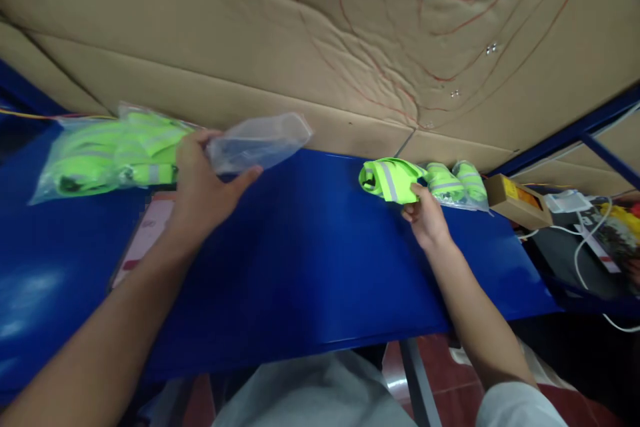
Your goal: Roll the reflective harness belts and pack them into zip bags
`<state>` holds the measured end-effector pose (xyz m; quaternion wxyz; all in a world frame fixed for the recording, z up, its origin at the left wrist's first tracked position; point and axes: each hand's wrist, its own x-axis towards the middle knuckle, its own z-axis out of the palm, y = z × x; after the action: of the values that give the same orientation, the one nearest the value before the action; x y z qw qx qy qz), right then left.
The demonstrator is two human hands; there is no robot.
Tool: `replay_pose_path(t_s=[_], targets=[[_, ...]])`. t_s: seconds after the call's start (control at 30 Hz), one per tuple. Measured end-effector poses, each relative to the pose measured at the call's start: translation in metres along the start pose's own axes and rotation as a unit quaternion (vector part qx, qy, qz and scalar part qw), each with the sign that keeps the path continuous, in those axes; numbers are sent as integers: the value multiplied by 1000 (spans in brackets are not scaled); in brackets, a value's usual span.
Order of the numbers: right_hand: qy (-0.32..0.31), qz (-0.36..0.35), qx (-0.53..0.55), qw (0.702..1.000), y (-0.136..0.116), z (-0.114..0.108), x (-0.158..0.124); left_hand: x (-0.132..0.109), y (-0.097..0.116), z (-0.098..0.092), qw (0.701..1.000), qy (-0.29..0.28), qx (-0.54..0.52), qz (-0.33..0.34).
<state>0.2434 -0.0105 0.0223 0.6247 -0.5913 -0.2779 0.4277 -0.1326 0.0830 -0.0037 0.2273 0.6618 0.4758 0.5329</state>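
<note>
My left hand (203, 180) grips a clear plastic bag (263, 140), which sticks out to the right above the table; the bag looks flat and is slightly blurred. Just left of that hand, bagged neon-yellow rolls (93, 153) with grey bands lie against the cardboard. On the right, my right hand (425, 217) pinches the near edge of a rolled hi-vis vest (393, 180), neon yellow with a grey reflective stripe. Its fingertips are partly hidden by the cloth. Beside this roll are more bagged yellow rolls (445, 183).
A blue table (300, 267) runs below a cardboard wall (225, 33) with red drawn lines. A pink-and-white card or phone (147, 233) lies under my left forearm. At right are a small cardboard box (517, 200), white cables (580, 253) and a blue metal frame (565, 130).
</note>
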Motion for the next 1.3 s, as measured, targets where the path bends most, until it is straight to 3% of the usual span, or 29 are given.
replay_pose_path(t_s=[0.13,0.2,0.3,0.37,0.47,0.63,0.7,0.77,0.87,1.03,1.13,1.23,1.3], targets=[[-13,-34,-35,999,13,9,-13,-21,28,15,981,2,193,14],[-22,-88,-87,992,18,10,-18,-38,48,27,973,-14,221,69],[-71,-184,-166,966,21,11,-26,-65,70,46,969,-165,132,128],[-124,-231,-194,945,21,12,-34,-81,77,55,955,-279,58,83],[-223,-310,-254,889,18,14,-49,-92,74,63,938,-342,-51,-11],[-343,-419,-406,736,17,20,-66,-87,67,64,899,-333,-264,-106],[-367,-431,-420,709,20,21,-67,-85,68,64,883,-344,-295,-121],[-377,-421,-413,714,22,21,-66,-85,69,64,871,-353,-309,-144],[-361,-391,-402,745,20,20,-64,-83,72,61,848,-356,-340,-198],[-359,-383,-378,763,10,17,-64,-75,74,50,758,-408,-412,-299],[-353,-374,-337,788,6,17,-65,-73,76,45,719,-432,-439,-322],[-337,-356,-319,811,3,16,-64,-74,76,46,709,-437,-451,-322],[-356,-350,-327,802,4,15,-63,-76,75,50,714,-416,-456,-330]])
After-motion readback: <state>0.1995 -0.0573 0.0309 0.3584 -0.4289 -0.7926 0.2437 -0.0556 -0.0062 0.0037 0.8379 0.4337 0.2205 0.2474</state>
